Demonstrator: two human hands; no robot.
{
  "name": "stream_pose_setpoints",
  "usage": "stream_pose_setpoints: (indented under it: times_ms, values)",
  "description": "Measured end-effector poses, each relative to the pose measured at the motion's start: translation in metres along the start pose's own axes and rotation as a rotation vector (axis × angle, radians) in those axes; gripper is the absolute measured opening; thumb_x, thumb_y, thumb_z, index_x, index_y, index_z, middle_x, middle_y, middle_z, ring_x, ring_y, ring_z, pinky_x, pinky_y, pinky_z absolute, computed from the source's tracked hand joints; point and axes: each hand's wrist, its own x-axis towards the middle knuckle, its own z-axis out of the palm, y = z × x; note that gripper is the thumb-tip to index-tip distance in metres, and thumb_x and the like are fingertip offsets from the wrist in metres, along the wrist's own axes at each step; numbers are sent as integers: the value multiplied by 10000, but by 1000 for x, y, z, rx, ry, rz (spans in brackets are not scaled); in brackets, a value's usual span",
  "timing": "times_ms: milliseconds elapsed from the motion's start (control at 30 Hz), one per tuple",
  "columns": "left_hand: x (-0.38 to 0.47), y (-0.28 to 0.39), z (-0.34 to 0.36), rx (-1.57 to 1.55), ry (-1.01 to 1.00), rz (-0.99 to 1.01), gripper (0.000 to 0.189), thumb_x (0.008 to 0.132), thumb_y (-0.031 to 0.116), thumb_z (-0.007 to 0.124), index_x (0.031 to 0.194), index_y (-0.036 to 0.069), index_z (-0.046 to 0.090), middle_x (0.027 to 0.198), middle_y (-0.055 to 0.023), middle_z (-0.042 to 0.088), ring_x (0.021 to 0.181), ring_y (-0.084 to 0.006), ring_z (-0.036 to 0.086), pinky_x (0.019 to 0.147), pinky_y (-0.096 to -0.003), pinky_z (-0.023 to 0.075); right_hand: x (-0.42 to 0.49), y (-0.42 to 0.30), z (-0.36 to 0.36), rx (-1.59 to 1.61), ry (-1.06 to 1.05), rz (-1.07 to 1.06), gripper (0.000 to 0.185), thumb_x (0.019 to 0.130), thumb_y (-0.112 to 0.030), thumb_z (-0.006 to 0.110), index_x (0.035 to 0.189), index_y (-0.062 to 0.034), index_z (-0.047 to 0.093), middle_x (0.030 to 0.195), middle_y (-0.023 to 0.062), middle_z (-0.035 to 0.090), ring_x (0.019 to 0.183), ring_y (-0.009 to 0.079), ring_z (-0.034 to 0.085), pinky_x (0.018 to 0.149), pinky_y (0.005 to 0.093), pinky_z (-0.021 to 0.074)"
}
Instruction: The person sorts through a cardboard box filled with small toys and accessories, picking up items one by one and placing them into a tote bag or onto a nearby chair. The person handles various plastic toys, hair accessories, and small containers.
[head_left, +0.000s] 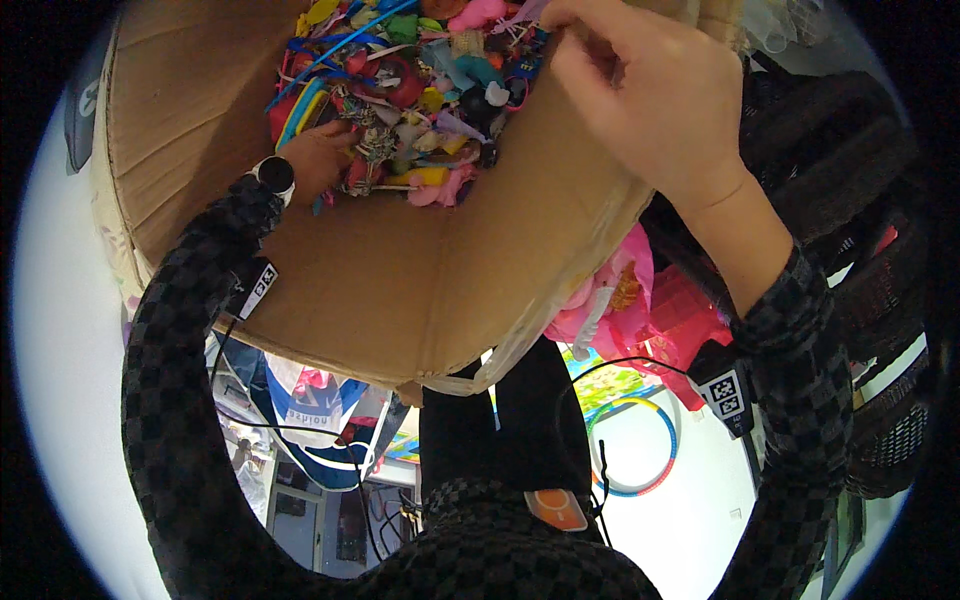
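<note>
A large cardboard box (360, 300) stands open in front of me, holding a dense heap of small mixed items (420, 112) in many colours. My left hand (319, 161), with a watch (276, 176) at the wrist, reaches into the heap at its near left side; its fingertips are partly hidden among the items. Just above that hand lies a blue and yellow curved strip (304, 112). My right hand (660, 105) is over the box's right side, its fingers bent and slightly blurred. Its fingertips are close to a pale lilac strip (527, 13); whether they grip it is unclear.
Black mesh baskets or similar dark items (817, 135) crowd the right. Below the box's right edge sit a pink plastic bag (637, 262) and a red basket (686, 307). A multicoloured hoop (671, 450) lies on the white floor. At lower left is a blue and white bag (307, 405). Thin black cables hang near both arms.
</note>
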Motion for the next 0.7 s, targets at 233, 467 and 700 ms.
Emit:
stream_pose_setpoints:
  times_ms: [233, 467, 700]
  values:
    - [-17, 4, 5, -10, 41, -65, 289, 652, 302, 694, 855, 103, 747, 1096, -16, 673, 1217, -248, 468, 1074, -371, 333, -4, 2, 1, -1, -22, 35, 87, 752, -99, 653, 811, -36, 642, 635, 139, 621, 573, 320, 622, 532, 401, 496]
    - [-42, 13, -16, -167, -37, -45, 298, 681, 305, 712, 874, 79, 731, 1172, -89, 610, 1149, -295, 508, 1000, -412, 419, 0, -5, -9, -21, -56, 63, 92, 754, -115, 650, 818, -50, 635, 640, 145, 622, 591, 335, 622, 538, 421, 491]
    - [-28, 39, -58, -495, 234, -174, 287, 676, 7, 694, 935, 77, 594, 1153, -122, 533, 1087, -349, 525, 866, -430, 482, 4, -10, -14, 0, -56, 80, 89, 762, -131, 631, 817, -61, 631, 636, 151, 616, 598, 343, 620, 540, 436, 486]
